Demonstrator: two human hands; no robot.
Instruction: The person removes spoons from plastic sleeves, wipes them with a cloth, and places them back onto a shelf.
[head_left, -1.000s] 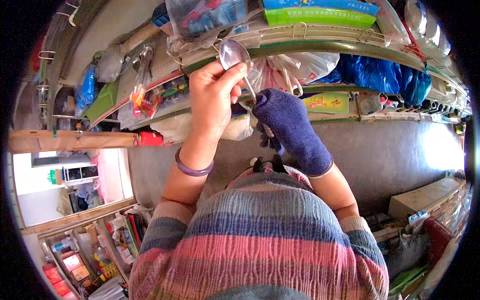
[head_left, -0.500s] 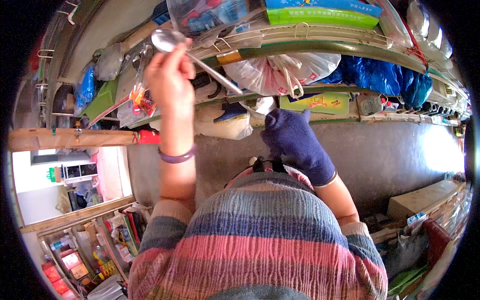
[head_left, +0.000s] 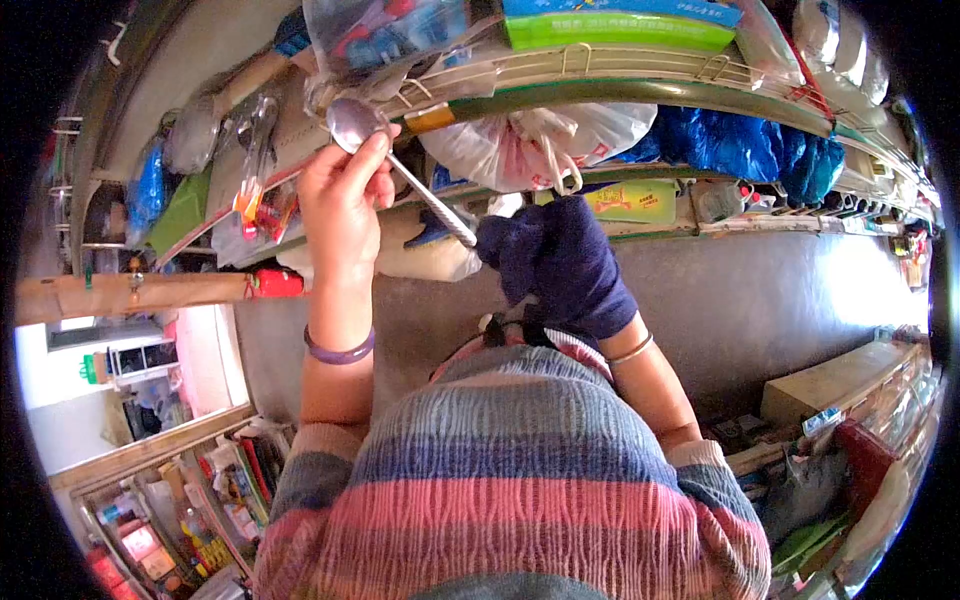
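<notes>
Near its bowl, a metal spoon (head_left: 428, 196) is pinched between the thumb and fingers of my left hand (head_left: 345, 205), which is bare and has a purple bangle at the wrist. The spoon slants down to the right. Its handle end touches the dark blue cloth (head_left: 580, 270) that covers my right hand (head_left: 545, 255). The cloth looks like a glove or sock and is bunched around the handle tip. The fingers of my right hand are hidden in it.
Ahead, a shelf (head_left: 480, 105) bears a blue and green box (head_left: 620, 28). White plastic bags (head_left: 540, 145) and blue bags (head_left: 715, 150) lie beneath. A cardboard box (head_left: 835, 380) is at right, a doorway at left, and more shelves (head_left: 180, 510) at lower left.
My left hand moved left with the spoon, then slightly back right. The spoon's handle end left the blue cloth and now touches it again. The view has shifted slightly.
</notes>
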